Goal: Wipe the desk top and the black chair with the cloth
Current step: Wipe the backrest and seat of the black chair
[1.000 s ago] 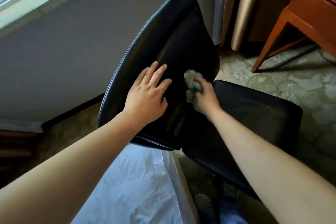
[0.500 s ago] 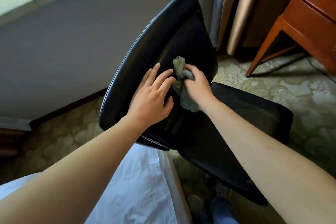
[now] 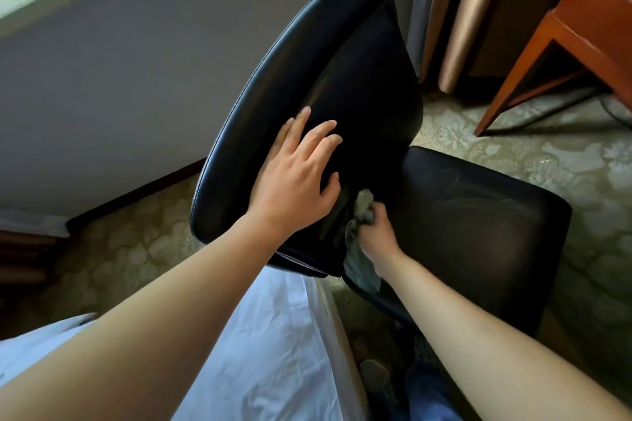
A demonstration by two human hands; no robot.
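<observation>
The black chair stands in front of me, its curved glossy backrest to the left and its flat seat to the right. My left hand lies flat on the inner face of the backrest, fingers spread. My right hand is closed around a crumpled grey-green cloth, pressed into the low corner where backrest meets seat. Part of the cloth hangs below my fist. The reddish wooden desk shows only as a corner and leg at the upper right.
A grey wall and window sill run along the left. Beige curtains hang behind the chair. White bedding lies under my arms. Patterned carpet covers the floor; a dark cable trails under the desk.
My right hand with the cloth slid down the backrest from its middle to the bottom corner by the seat. My left hand stayed on the backrest, fingers spreading slightly.
</observation>
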